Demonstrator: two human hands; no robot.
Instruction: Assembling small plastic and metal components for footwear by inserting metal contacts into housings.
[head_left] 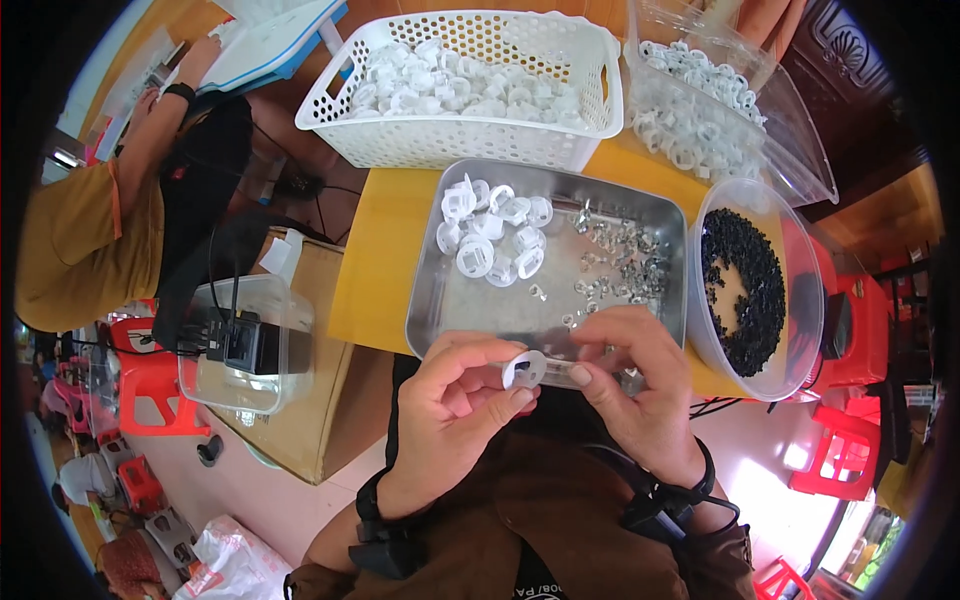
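My left hand is closed, with thumb and fingers pinching a small white round plastic part that has a dark opening in its face. Opposite it, my right hand pinches a small clear piece against or close to the white part; whether the two are joined I cannot tell. Both hands are over the near edge of a metal tray. In the tray lie several white round plastic parts at the left and a scatter of small clear pieces at the right.
Behind the tray stands a white perforated basket full of white parts. A clear bin of similar parts is at its right. A round clear tub holds tiny black pieces. On the left, a person works near a cardboard box.
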